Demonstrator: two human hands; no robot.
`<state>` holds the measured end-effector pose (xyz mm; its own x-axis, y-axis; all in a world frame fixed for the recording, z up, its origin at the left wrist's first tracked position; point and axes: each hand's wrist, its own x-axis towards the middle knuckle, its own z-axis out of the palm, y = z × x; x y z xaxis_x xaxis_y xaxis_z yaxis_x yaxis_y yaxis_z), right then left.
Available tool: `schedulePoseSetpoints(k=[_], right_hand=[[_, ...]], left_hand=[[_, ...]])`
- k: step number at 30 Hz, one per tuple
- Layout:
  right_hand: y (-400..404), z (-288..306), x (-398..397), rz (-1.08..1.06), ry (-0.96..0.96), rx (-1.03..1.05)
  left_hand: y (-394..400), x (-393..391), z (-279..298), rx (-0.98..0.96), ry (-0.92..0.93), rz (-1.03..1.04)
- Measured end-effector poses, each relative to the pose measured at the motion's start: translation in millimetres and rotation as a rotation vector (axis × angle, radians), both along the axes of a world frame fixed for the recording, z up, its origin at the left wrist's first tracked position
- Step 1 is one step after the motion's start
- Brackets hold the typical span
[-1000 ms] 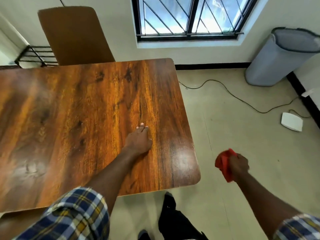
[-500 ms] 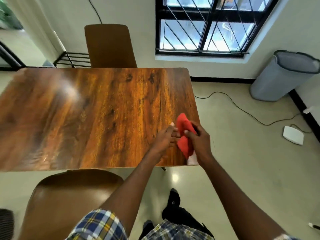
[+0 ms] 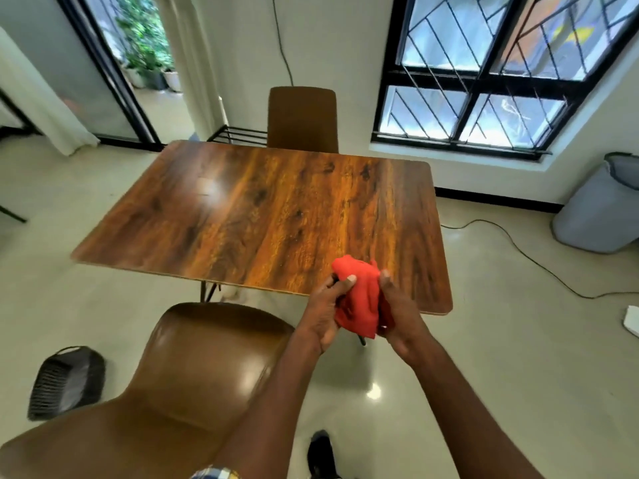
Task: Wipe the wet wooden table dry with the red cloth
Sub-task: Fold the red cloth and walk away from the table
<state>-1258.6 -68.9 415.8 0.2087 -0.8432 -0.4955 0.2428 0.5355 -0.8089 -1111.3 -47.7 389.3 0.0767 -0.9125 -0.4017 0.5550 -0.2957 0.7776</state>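
Both hands gripped the bunched red cloth (image 3: 359, 299) above the near right corner of the wooden surface (image 3: 269, 216). The left hand (image 3: 326, 309) clasped its left side, fingers (image 3: 345, 281) closed on the fabric; the right hand (image 3: 401, 312) clenched its right side. A brown chair (image 3: 193, 368) stood at the near edge, another (image 3: 302, 119) at the far edge.
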Motion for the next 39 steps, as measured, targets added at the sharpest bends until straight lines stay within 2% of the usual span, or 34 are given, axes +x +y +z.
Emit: schedulePoseSetpoints(k=[2,8,14,17,25,28,30,34,39], right_hand=[[25.7,-0.4,3.1,0.041,-0.135,0.019],[106.1,-12.1,23.9,0.102,0.088,-0.192],[177.9,4.7,69.4,0.225,0.107,-0.338],[206.4,22.9,105.9,0.264,0.034,-0.376],[302.6,34.4,261.0,0.354,-0.237,-0.081],[346.7,35.5,335.1,0.455,-0.164,0.028],[373.7,35.3,385.5,0.441,-0.106,0.039],[417.1,49.8,460.5,0.384,-0.092,0.011],[438.7,44.1,542.8,0.418,-0.045,-0.143]], left_hand=[[27.8,-0.2,8.5,-0.022,-0.057,0.03],[125.0,10.9,29.4,0.031,-0.446,0.157],[222.9,58.9,54.1,0.089,-0.592,0.245],[254.5,95.5,63.1,0.131,-0.58,0.33],[366.0,236.6,81.7,-0.014,-0.451,0.451],[417.2,314.8,81.7,-0.028,-0.477,0.448],[450.3,368.3,74.4,-0.018,-0.497,0.433],[497.9,442.7,66.5,0.079,-0.491,0.405],[519.0,524.9,50.5,0.133,-0.44,0.458]])
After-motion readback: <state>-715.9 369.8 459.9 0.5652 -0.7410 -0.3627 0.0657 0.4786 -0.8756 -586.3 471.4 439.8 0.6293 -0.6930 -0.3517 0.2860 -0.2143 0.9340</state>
